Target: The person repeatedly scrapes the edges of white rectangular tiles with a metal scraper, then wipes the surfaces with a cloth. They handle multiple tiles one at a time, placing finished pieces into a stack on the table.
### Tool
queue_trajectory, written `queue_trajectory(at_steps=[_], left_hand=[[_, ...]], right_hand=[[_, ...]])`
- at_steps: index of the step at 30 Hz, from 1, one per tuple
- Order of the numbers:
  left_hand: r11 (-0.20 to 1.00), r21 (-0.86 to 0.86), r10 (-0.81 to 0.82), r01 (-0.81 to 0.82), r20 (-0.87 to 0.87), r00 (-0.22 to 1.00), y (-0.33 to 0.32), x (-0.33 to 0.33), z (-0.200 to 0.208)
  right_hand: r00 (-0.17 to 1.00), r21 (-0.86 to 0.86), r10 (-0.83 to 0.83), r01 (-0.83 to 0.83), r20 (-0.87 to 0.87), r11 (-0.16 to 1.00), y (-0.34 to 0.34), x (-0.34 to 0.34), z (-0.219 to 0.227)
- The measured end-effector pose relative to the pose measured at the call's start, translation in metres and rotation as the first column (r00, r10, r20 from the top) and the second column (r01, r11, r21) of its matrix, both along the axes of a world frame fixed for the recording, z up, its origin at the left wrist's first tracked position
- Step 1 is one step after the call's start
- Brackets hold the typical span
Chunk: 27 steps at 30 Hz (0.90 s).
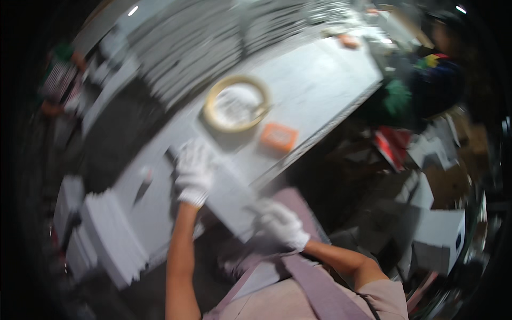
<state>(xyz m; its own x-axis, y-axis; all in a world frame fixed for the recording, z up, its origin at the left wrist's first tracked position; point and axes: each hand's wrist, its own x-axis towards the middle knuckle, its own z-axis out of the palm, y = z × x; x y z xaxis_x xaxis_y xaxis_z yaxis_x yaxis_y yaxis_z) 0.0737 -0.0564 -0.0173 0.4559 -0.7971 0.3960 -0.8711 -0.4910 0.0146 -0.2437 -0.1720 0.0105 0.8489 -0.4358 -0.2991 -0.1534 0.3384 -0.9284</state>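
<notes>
My left hand (194, 172), in a white knit glove, rests at the left edge of a flat pale grey sheet (230, 193) on the white table. Its fingers look stretched out, though they are blurred. Beside them is a small dark object (171, 154), too unclear to name. My right hand (281, 223), gloved likewise, is at the sheet's near right edge, close to my body. Motion smears its fingers, so I cannot tell whether it grips the sheet. Beyond the sheet stand a round yellow-rimmed basin (212, 113) with whitish contents and an orange box (279, 137).
A small whitish item (145, 173) stands on the table (314, 80) at left, near a stack of white sheets (112, 237). Cartons (440, 234) crowd the right. Another person (434, 80) is at the far right, and one more (63, 80) at the far left.
</notes>
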Motion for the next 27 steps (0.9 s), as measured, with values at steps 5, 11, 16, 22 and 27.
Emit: queue_trajectory(at_steps=[5, 11, 16, 22, 27], left_hand=[[0.989, 0.145, 0.036, -0.032, -0.028, 0.999, 0.015, -0.080, 0.031], [0.993, -0.099, -0.085, 0.058, -0.298, 0.951, 0.038, -0.131, 0.051], [0.994, -0.060, 0.070, -0.088, -0.257, 0.964, 0.033, -0.109, 0.042], [0.981, -0.029, 0.186, -0.189, -0.085, 0.979, 0.004, -0.033, 0.025], [0.988, -0.083, 0.120, -0.130, -0.121, 0.985, -0.008, 0.004, 0.033]], right_hand=[[0.999, 0.035, 0.011, -0.010, -0.038, 0.999, 0.006, 0.001, -0.001], [1.000, -0.140, 0.018, -0.020, -0.013, 0.990, 0.004, 0.008, -0.001], [0.998, -0.079, 0.063, -0.065, -0.023, 0.995, -0.003, 0.012, 0.012], [0.963, -0.032, -0.097, 0.092, -0.252, 0.995, -0.025, 0.024, 0.019], [0.980, -0.248, -0.131, 0.090, -0.153, 0.965, -0.056, 0.042, 0.008]])
